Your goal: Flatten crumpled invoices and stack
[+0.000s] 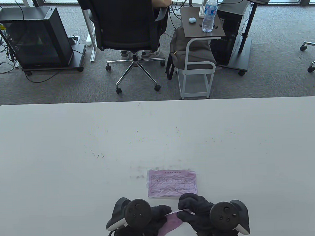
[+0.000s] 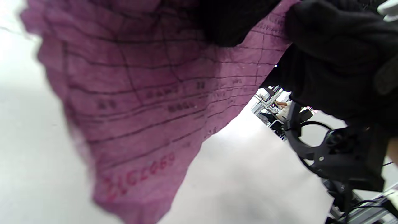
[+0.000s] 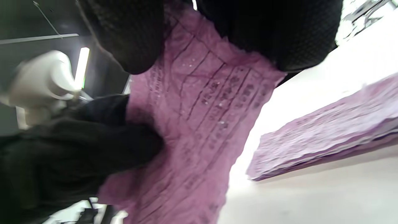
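1. left hand [image 1: 153, 213]: its fingers curl onto the left part of one loose pink invoice [image 1: 170, 222], pinching it; the fingertips themselves are hidden under the paper and the tracker.
2. right hand [image 1: 195, 208]: its fingers are curled and clamped on the same invoice's right edge; the right wrist view shows two dark fingers [image 3: 130, 40] pressed on the sheet.
3. the loose invoice, one in number, hangs between the two hands at the table's near edge, lifted clear of the surface and wrinkled; its lower part is cut off by the frame. a red serial number shows in the left wrist view but is too blurred to read.
4. stack of invoices [image 1: 172, 183]: one pile, lying flat on the table [image 1: 71, 152] just beyond the hands, apart from the held sheet. the right wrist view shows many layered edges; their count cannot be told.
5. trackers: two, one on each hand, hiding the backs of both hands.
6. beyond the table: one office chair [image 1: 129, 28] with a seated person, mostly hidden; one water bottle [image 1: 209, 14] on a side table.
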